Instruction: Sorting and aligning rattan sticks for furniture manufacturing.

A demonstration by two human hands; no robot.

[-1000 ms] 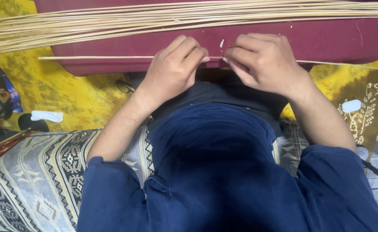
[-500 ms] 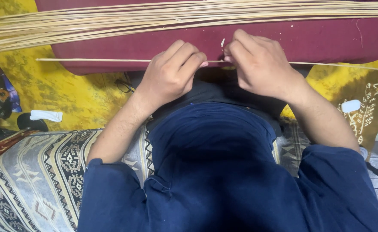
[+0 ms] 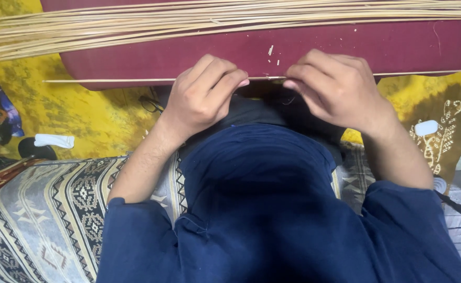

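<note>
Our left hand (image 3: 201, 97) and right hand (image 3: 335, 86) each pinch the thin pale bamboo strip (image 3: 110, 80) lying along the maroon mat (image 3: 345, 44). Since a second ago they've spread apart; bare strip now shows between them. Strip bundle (image 3: 136, 23) untouched.

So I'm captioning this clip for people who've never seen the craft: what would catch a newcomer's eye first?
Most likely the two hands at centre: the left hand and right hand pinch one thin pale stick that runs sideways along the near edge of a maroon mat. Behind them a long bundle of sticks lies across the mat's far side. A yellow cloth shows under the mat.
</note>
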